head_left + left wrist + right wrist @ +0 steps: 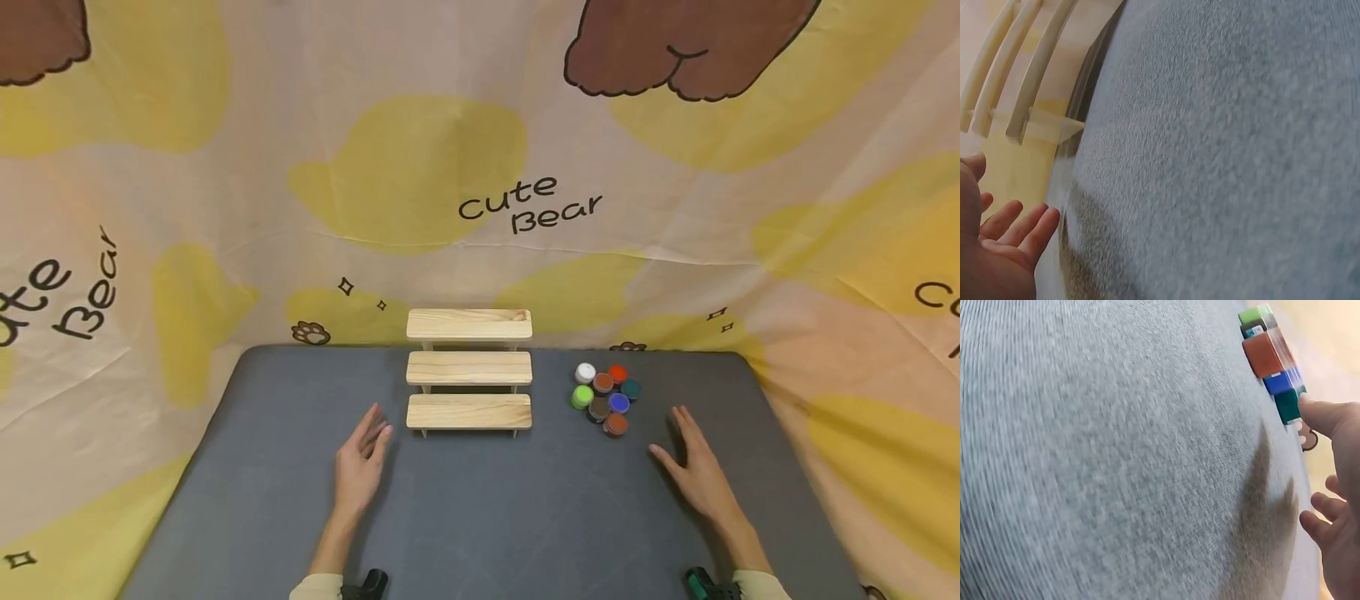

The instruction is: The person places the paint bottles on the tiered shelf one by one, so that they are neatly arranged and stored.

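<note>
A three-step wooden display stand point(468, 412) stands at the back middle of the table, its shelves bare. To its right, several small round paint pots are grouped, among them a white pot point(586, 373), a light green pot point(582, 397), a blue pot point(618, 403) and a reddish-brown pot point(616, 425). My left hand point(360, 467) is held left of the stand's lowest shelf, fingers relaxed, holding nothing. On the other side, my right hand point(699, 471) hovers right of the pots with its thumb spread, apart from them and holding nothing.
The dark grey table point(480, 517) ends at a patterned cloth point(420, 183) that hangs behind it and down both sides. A dark device point(367, 585) is on the left wrist, and another with a green part point(699, 583) is on the right.
</note>
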Tool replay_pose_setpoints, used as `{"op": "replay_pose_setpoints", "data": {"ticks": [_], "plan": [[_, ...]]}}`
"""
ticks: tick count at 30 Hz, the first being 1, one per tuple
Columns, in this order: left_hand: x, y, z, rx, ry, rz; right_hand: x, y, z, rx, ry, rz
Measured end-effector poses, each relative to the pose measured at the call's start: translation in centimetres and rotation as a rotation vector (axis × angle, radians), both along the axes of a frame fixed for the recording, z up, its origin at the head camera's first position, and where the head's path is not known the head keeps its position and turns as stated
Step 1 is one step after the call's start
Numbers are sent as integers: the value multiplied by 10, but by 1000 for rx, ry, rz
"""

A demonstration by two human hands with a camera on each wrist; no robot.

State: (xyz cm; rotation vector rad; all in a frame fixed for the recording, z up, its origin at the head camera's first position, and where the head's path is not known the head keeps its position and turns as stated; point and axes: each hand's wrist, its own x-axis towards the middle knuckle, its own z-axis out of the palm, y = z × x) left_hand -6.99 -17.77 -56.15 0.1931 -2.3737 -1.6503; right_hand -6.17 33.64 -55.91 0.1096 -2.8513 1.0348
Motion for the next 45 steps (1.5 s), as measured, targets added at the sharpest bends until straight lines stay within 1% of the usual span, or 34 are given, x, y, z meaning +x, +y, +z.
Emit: {"op": "replay_pose_setpoints", "data": {"ticks": [3,9,13,17,20,25,30,32,34,38,42,45], "plan": [[0,4,0,38,3,0,-1,-4,-1,-6,13,-2],[3,7,0,131,-14,-9,-2,-12,-1,-26,43,-14],[3,10,-2,167,-7,-21,-3,-18,-4,-33,65,-32],[2,13,-2,199,-14,-14,-6,-25,-7,-39,120,-44],[1,16,0,228,-35,9,-9,-31,-8,-60,168,-62],[-5,22,4,312,-49,47,-13,-41,-8,-122,247,-93],[-9,29,3,392,-42,46,-17,-53,-11,-273,306,-92],[-9,31,2,442,-41,43,-17,-58,-14,-317,325,-95],[-9,32,1,504,-43,44,-18,-62,-15,-336,339,-107],[-12,34,1,627,-62,73,-22,-69,-18,-384,338,-114],[-15,35,3,677,-84,87,-24,-75,-18,-410,360,-105],[-16,35,4,684,-104,91,-22,-80,-9,-410,385,-108]]}}
